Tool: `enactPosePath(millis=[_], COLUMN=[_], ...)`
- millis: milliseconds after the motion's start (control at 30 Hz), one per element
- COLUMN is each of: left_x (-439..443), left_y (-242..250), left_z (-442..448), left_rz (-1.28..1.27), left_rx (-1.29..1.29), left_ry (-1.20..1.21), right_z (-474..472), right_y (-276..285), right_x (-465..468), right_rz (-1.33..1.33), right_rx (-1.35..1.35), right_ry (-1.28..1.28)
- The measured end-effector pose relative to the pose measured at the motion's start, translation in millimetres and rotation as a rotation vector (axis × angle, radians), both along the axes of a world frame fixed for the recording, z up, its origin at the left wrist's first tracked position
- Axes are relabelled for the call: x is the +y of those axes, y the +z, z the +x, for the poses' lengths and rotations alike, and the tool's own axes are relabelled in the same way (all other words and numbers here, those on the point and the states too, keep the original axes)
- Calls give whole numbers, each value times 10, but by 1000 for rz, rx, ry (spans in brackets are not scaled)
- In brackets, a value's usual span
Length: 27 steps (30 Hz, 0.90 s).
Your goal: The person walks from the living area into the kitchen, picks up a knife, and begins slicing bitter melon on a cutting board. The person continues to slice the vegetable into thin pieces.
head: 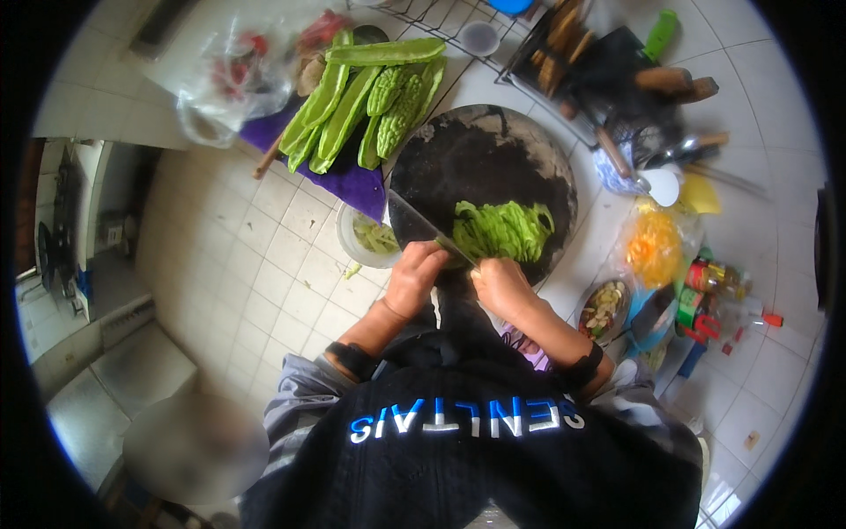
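My right hand (505, 285) is closed around the handle of a kitchen knife (423, 221), whose blade slants away to the upper left. Right beside the blade, the curled fingers of my left hand (415, 274) hold a green bitter melon piece, mostly hidden by the hand and knife. Both hands are over the near edge of a round, dark-stained chopping board (462, 152). A heap of sliced bitter melon (505, 231) lies on the board, just beyond my right hand. Several hollowed bitter melon halves (350, 112) are stacked on a purple cloth (344, 188) at the upper left.
Below the counter's left edge, a pale bowl (344, 241) holds green scraps. A clear plastic bag (231, 86) sits at the upper left. Along the right stand a knife-and-utensil rack (562, 59), a bowl of sliced ingredients (605, 307), an orange-filled bag (654, 248) and bottles (717, 278).
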<state>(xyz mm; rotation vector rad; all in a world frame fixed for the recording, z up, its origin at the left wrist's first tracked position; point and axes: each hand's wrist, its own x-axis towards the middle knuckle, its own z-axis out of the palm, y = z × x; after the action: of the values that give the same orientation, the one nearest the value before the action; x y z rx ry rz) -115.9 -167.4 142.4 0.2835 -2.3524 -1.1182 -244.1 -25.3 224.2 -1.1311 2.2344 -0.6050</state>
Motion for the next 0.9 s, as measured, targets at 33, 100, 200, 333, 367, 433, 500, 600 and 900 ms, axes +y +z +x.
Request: enactPosePath(millis=[33, 100, 200, 333, 367, 433, 500, 600, 900], left_x=[-5, -11, -14, -19, -21, -30, -34, -33, -65], left_y=[2, 1, 0, 26, 39, 50, 45, 8, -16], left_z=[2, 5, -11, -17, -5, 10, 31, 46, 118], left_rz=[1, -9, -19, -3, -2, -32, -50, -53, -30], left_rx=[0, 8, 30, 34, 42, 58, 51, 1, -25], left_ry=[2, 15, 23, 25, 25, -11, -32, -76, -123], right_z=[0, 8, 22, 31, 28, 26, 33, 55, 94], right_y=[0, 0, -13, -32, -25, 2, 40, 60, -65], right_x=[1, 8, -4, -42, -43, -26, 8, 27, -62], right_rz=[31, 206, 256, 154, 153, 126, 186, 299, 212], right_rx=[-28, -43, -37, -39, -39, -40, -42, -22, -9], right_ry=[-37, -29, -50, -56, -60, -55, -83, -4, -47])
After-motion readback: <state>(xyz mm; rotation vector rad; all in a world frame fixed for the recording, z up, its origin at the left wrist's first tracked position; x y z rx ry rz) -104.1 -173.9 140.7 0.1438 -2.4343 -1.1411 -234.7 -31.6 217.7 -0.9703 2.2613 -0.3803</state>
